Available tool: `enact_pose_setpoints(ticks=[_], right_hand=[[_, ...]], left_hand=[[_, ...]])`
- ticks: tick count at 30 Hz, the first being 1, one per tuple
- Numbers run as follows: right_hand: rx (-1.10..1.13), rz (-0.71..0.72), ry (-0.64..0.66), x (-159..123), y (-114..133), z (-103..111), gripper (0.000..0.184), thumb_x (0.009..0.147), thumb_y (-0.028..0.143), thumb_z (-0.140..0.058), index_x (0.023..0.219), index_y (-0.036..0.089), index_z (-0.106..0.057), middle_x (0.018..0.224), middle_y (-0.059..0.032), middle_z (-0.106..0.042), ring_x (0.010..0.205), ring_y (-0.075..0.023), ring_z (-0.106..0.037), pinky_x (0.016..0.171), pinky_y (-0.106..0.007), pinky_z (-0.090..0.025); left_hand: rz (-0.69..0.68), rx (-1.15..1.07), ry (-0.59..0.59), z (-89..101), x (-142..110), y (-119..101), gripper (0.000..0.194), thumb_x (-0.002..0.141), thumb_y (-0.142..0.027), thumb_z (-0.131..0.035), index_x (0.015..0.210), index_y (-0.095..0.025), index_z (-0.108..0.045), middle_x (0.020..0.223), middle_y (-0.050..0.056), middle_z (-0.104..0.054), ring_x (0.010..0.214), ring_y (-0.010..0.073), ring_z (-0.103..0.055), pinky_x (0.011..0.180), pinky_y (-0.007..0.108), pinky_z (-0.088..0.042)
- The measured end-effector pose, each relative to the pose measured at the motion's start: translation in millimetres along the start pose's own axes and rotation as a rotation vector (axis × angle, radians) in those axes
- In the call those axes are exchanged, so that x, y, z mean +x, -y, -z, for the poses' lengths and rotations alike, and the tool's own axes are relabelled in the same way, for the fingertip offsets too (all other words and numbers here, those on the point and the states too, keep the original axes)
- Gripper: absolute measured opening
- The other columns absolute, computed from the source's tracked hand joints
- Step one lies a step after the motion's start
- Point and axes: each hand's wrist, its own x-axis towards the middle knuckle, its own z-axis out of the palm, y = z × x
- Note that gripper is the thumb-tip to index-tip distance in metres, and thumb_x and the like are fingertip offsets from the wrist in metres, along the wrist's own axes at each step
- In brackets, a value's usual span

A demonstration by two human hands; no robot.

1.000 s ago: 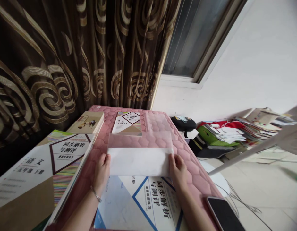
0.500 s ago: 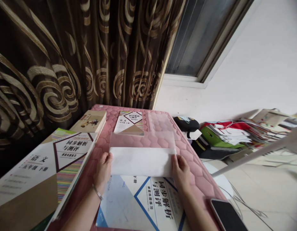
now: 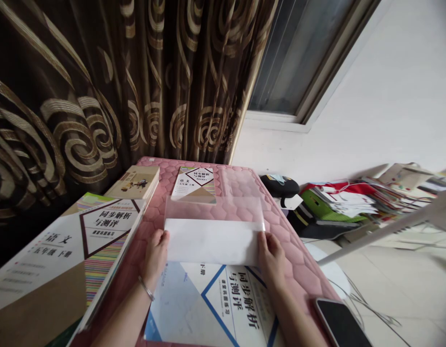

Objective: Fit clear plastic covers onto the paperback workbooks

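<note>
- The left hand (image 3: pixel 156 253) and right hand (image 3: pixel 272 255) pinch opposite ends of a white sheet (image 3: pixel 213 243); some fingertips are hidden.
- The sheet hides one edge of a blue-and-white book (image 3: pixel 187 308); whether they touch is unclear.
- Clear film (image 3: pixel 213 207) shows past the sheet's far edge, its outline faint.
- The lower frame edge crops the phone (image 3: pixel 344 320).

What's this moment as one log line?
left hand: holds white sheet, left edge; right hand: holds white sheet, right edge; surface: pink quilted cover
</note>
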Motion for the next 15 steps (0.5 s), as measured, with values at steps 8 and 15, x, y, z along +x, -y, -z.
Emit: enact_pose_setpoints(ticks=[8, 15], right_hand=[[-0.009, 0.008, -0.008, 0.3, 1.8, 0.5, 0.045, 0.082, 0.064, -0.05, 0.076, 0.02, -0.058, 0.07, -0.0018, -0.057, 0.066, -0.0178, -0.048, 0.056, -0.028, -0.039], [0.053, 0.014, -0.021, -0.4, 6.9, 1.0, 0.04, 0.081, 0.059, -0.055, 0.065, 0.022, -0.053, 0.061, 0.0016, -0.05, 0.058, -0.0158, -0.042, 0.051, -0.028, -0.035]], left_hand=[[0.019, 0.049, -0.013, -0.4, -1.2, 1.1, 0.035, 0.084, -0.055, -0.043, 0.074, -0.023, -0.051, 0.066, -0.002, -0.057, 0.065, 0.0159, -0.053, 0.061, 0.026, -0.039], [0.038, 0.086, -0.007, -0.7, 1.0, 5.9, 0.034, 0.087, -0.055, -0.039, 0.079, -0.025, -0.051, 0.072, -0.002, -0.06, 0.071, 0.018, -0.057, 0.067, 0.027, -0.041]])
